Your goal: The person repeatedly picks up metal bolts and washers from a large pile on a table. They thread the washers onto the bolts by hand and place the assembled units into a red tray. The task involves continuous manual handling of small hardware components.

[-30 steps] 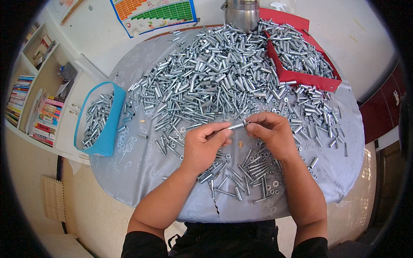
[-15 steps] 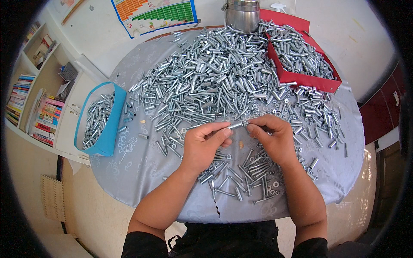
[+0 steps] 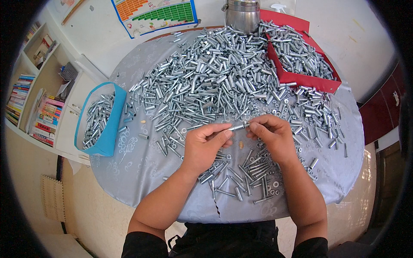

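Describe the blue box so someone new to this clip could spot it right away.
Start at the round table with the grey cloth, heaped with silver metal sleeves. Go to its left edge: the blue box sits there, partly filled with the same parts. It is the only blue container; the other, a red tray, lies at the far right.

Two hands met over a round table (image 3: 129,172) with a shiny grey cloth. The left hand (image 3: 205,146) pinched one end of a small metal bolt (image 3: 238,127). The right hand (image 3: 273,136) pinched the other end. A big pile of silver bolts (image 3: 211,77) covered the far half of the table. A smaller bunch of bolts (image 3: 245,176) lay just under the hands. A blue box (image 3: 105,129) at the left edge held more bolts. A red tray (image 3: 301,75) at the far right held more too. A metal pot (image 3: 242,15) stood at the far edge
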Demonstrator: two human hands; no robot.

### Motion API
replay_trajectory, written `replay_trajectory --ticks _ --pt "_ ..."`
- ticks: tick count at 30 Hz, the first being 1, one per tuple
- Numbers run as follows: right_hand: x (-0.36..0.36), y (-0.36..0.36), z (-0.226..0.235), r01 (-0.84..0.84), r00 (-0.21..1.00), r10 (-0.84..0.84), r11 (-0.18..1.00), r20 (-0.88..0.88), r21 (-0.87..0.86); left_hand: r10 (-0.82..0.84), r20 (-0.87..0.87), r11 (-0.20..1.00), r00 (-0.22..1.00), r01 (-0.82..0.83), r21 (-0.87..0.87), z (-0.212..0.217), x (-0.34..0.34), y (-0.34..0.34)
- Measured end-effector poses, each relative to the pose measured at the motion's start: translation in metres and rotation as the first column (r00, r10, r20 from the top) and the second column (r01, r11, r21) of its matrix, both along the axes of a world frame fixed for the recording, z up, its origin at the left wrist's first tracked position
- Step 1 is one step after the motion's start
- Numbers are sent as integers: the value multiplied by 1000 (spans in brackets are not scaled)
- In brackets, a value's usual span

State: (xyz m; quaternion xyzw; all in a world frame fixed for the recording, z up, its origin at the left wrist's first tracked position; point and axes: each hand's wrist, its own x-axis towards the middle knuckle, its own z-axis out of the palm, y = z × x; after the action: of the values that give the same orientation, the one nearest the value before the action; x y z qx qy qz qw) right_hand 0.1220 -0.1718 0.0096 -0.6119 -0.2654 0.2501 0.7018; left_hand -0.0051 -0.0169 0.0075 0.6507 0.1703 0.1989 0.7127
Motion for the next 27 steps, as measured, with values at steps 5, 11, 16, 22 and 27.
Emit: replay_trajectory --ticks 5,11,16,22,27 --pt "2 0 2 -39 999 39 999 -34 17 -15 22 1000 1000 15 -14 -2 0 1" --pt "4 -2 4 -83 994 86 995 -65 48 -17 14 1000 1000 17 6 -2 -1 0" --pt "2 -1 4 -53 999 53 997 -4 63 -16 20 1000 1000 16 -7 -2 0 0" --pt "-2 0 5 -25 999 23 999 47 40 -21 7 1000 1000 21 2 -2 0 1" --pt "4 -4 5 -9 997 11 1000 72 -25 -20 34 999 999 21 -34 -3 0 2"
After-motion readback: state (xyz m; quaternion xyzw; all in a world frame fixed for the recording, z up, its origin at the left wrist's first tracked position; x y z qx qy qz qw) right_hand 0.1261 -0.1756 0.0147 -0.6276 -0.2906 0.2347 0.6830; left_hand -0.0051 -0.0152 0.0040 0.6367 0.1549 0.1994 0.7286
